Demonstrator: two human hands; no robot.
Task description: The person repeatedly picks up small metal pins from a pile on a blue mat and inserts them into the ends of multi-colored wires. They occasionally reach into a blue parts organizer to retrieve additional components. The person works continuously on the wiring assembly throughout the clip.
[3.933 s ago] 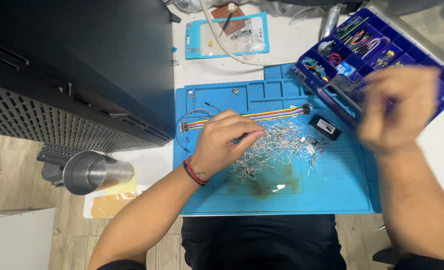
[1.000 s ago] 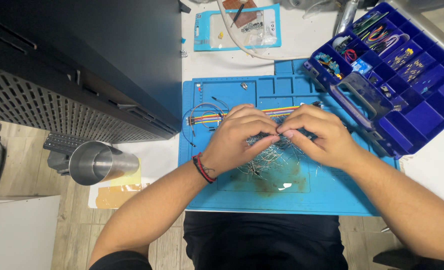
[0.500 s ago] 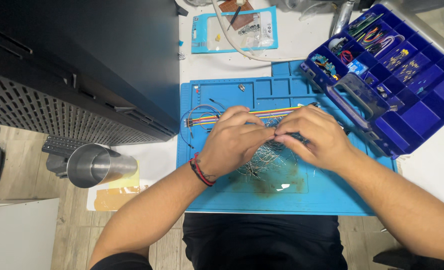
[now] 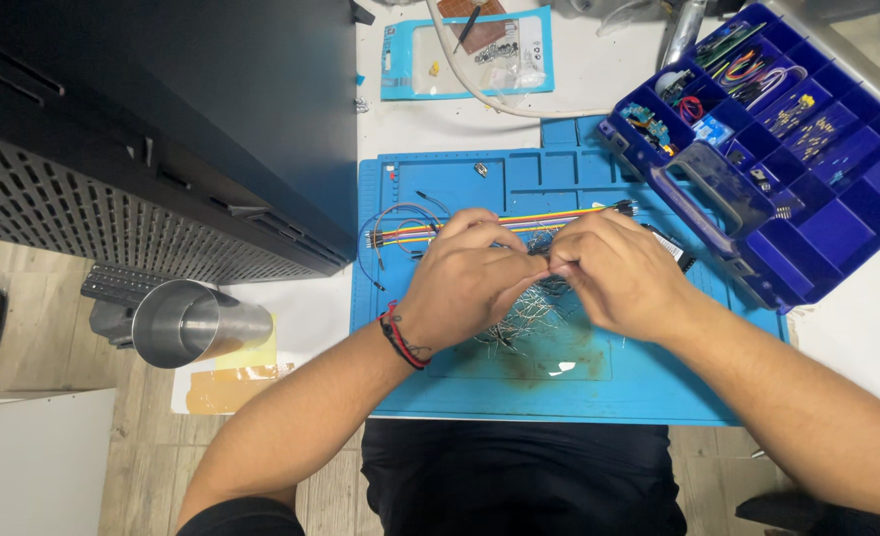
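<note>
Far left of the blue work mat [image 4: 658, 387] stands one black perforated cabinet [image 4: 142, 149], and below it one shiny metal cup [image 4: 197, 323] lies tipped on its side beside a yellow paper scrap [image 4: 242, 362]. On the mat's left part runs one flat band of rainbow jumper wires [image 4: 480, 223], with a loop of thin wire [image 4: 400, 213] just beside its left end. Now the hands, two of them, meet over the mat's middle: the left hand [image 4: 465, 283], a red-and-black cord bracelet [image 4: 400, 337] at its wrist, curls its fingertips against those of the right hand [image 4: 619, 278], both pinching something too small to make out. Beneath them lies one heap of small metal leaded parts [image 4: 529, 318], touching the mat. Above the mat sits one light-blue packet [image 4: 465, 55]. Right of the mat, overlapping its corner, one dark-blue compartment box [image 4: 837, 208] lies open, holding coloured wires and parts. All this rests on a white table [image 4: 857, 337]; wood flooring [image 4: 83, 447] shows below.
</note>
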